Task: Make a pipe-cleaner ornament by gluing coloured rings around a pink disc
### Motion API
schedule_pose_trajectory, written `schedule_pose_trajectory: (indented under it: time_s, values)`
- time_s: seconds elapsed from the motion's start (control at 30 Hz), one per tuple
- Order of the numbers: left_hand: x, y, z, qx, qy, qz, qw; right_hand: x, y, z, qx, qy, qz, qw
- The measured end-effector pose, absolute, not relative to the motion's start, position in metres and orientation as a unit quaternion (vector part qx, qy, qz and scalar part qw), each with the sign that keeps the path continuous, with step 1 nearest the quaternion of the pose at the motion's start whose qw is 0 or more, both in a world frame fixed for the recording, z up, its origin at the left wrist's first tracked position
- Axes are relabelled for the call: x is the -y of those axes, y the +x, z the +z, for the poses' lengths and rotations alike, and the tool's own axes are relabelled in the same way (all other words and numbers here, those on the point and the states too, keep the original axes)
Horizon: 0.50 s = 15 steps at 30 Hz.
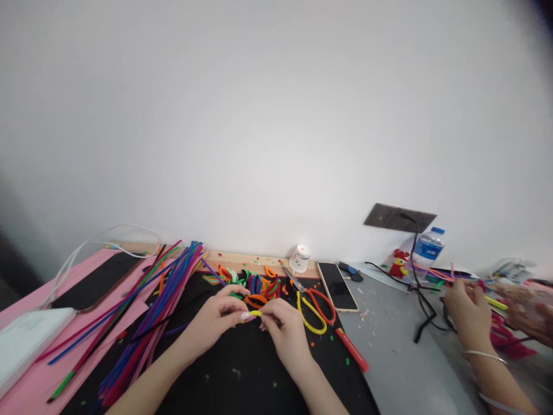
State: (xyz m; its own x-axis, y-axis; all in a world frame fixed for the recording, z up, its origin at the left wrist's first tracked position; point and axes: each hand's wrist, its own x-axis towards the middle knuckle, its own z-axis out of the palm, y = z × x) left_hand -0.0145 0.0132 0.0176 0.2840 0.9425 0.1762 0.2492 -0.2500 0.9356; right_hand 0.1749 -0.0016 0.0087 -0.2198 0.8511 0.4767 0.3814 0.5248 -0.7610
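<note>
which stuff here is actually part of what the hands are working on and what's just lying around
In use:
left hand and right hand, pinching a yellow pipe cleaner piece
pile of bent loops
bundle of long pipe cleaners
two pairs of scissors

Lying about:
phone
water bottle
small white jar
rooster toy
black cable
a co-worker's hands, busy separately

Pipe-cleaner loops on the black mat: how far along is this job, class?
Done: a heap of bent loops in orange, green and purple lies beyond the hands. In hand: the left hand and right hand pinch a short yellow piece between their fingertips. Left: a big bundle of straight pipe cleaners lies uncut at the left, and scissors rest at the right.
</note>
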Motion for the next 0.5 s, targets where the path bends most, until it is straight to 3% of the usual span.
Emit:
schedule_pose_trajectory:
  time_s: [0.2, 0.5]
  values:
    - [-0.0151, -0.0144, 0.0116, -0.460, 0.614, 0.390, 0.510, -0.0017, 0.1748, 0.0061, 0.670, -0.437, 0.384, 0.461]
    - [-0.0099, -0.0120, 0.0125, -0.442, 0.555, 0.428, 0.560, 0.0002, 0.1706, 0.0113, 0.602, -0.454, 0.473, 0.455]
